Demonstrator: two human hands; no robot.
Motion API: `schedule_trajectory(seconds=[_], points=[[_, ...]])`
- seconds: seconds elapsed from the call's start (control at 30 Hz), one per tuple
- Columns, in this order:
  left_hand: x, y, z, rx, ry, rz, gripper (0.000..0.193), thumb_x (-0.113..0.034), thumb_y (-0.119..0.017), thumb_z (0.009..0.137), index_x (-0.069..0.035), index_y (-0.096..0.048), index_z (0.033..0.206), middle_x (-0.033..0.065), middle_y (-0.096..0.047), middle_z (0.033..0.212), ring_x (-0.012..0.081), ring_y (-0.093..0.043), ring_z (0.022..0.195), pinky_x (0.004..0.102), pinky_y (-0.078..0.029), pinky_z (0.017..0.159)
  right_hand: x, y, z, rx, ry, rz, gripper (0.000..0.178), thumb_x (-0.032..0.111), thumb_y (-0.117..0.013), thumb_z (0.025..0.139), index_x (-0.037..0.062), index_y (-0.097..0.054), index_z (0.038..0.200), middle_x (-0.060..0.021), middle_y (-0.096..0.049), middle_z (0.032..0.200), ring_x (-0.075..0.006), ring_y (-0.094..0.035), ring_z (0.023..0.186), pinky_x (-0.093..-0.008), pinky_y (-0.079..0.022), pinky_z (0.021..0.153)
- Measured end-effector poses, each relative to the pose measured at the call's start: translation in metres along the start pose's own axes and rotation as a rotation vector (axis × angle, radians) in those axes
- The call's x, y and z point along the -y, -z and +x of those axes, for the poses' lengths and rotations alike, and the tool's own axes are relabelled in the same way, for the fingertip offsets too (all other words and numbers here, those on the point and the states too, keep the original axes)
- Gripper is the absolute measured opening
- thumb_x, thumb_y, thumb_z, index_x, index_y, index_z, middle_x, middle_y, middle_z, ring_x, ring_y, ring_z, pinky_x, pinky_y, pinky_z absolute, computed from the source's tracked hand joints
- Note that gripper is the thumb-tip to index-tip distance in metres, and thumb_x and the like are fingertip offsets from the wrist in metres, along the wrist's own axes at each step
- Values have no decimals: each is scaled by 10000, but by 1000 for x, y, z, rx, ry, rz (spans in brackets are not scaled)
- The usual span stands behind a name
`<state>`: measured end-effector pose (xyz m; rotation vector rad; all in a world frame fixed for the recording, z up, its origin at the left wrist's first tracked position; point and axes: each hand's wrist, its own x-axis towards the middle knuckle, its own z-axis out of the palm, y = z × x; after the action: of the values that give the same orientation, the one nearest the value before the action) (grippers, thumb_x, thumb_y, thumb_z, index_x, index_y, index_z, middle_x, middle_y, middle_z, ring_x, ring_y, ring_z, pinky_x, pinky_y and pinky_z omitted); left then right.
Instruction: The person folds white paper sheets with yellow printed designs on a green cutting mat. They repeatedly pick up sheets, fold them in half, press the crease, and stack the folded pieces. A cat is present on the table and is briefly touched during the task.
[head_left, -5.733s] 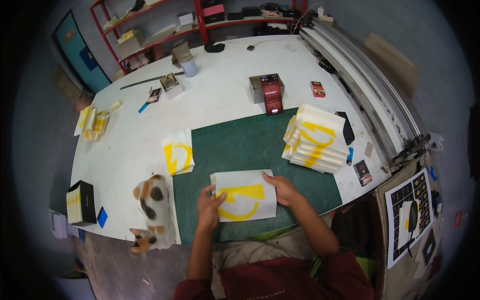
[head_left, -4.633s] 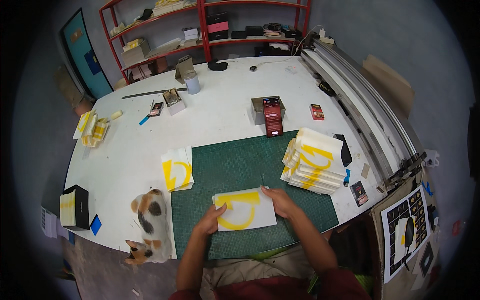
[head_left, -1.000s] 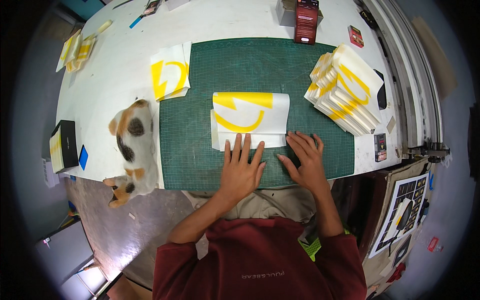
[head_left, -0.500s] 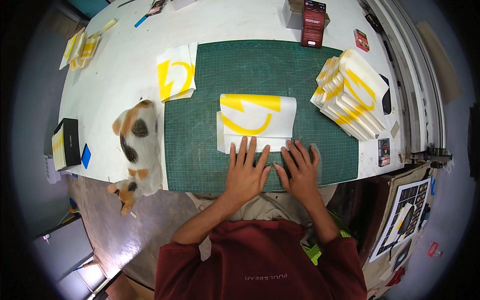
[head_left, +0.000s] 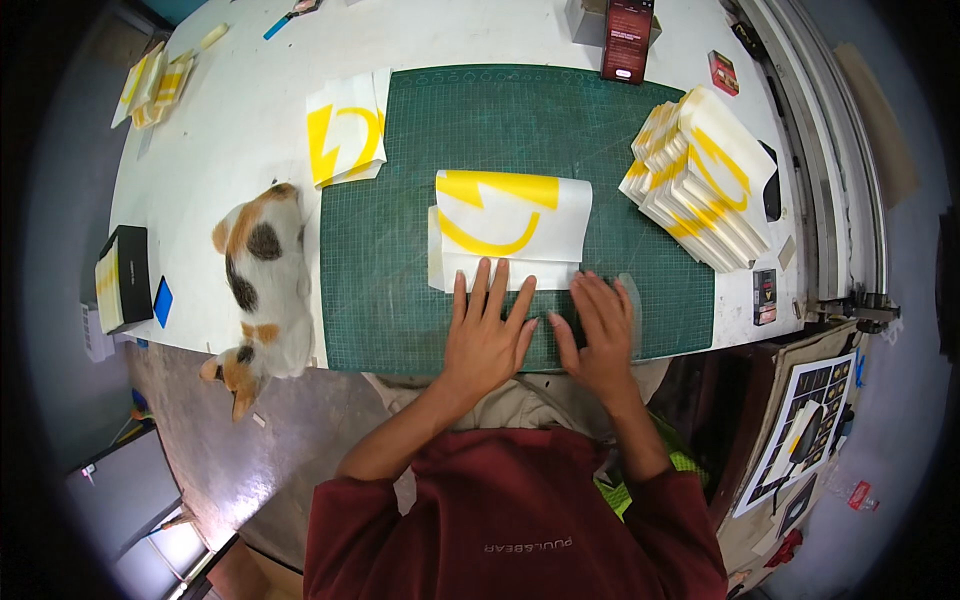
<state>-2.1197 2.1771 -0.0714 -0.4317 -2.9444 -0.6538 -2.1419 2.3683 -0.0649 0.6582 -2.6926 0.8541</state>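
Observation:
A white folded sheet with a yellow printed design (head_left: 550,225) lies on the green cutting mat (head_left: 450,120), its near flap folded up in a strip. My left hand (head_left: 487,335) rests flat on the near edge of this sheet, fingers spread. At the sheet's near right corner is my right hand (head_left: 603,335), its fingers stretched out and close together, thumb apart. A clear, see-through strip (head_left: 632,305) shows beside its outer fingers; I cannot tell whether they touch it. Neither hand grips anything that I can see.
A tall stack of folded yellow-and-white sheets (head_left: 700,185) stands right of the mat. Another folded sheet (head_left: 345,135) overlaps its upper left edge. A calico cat (head_left: 265,270) lies at the left. A phone (head_left: 627,40) leans on a box, and a metal rail (head_left: 835,150) runs along the right.
The view has shifted a little, so the table sits higher in the picture. My right hand's fingers have drawn closer together by the sheet's corner; my left hand stays on the near edge.

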Motion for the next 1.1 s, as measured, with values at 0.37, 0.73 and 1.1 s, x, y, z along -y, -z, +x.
schedule_trajectory(seconds=[0.37,0.73,1.1], points=[[3,-1,-2,0,7,-42,546,-302,-577,967,-113,-491,1472,280,-369,1528,472,-282,1453,635,-179,1174,8,-18,-3,151,-3,-138,478,246,-585,968,-22,-558,1362,-167,-521,1465,-343,-462,1382,-581,-256,1157],[4,3,2,40,18,-61,605,-311,-551,969,-107,-416,1522,276,-283,1584,443,-238,1487,602,-156,1195,10,-16,-1,149,-10,-137,470,244,-593,965,-21,-568,1352,-167,-531,1455,-343,-461,1385,-618,-218,1165],[13,4,0,95,-1,-36,689,-423,-534,976,-82,-357,1548,270,-247,1606,412,-227,1503,565,-150,1209,11,-14,0,153,-12,-151,504,260,-641,942,-12,-563,1359,-152,-523,1466,-326,-459,1389,-624,-169,1181]])
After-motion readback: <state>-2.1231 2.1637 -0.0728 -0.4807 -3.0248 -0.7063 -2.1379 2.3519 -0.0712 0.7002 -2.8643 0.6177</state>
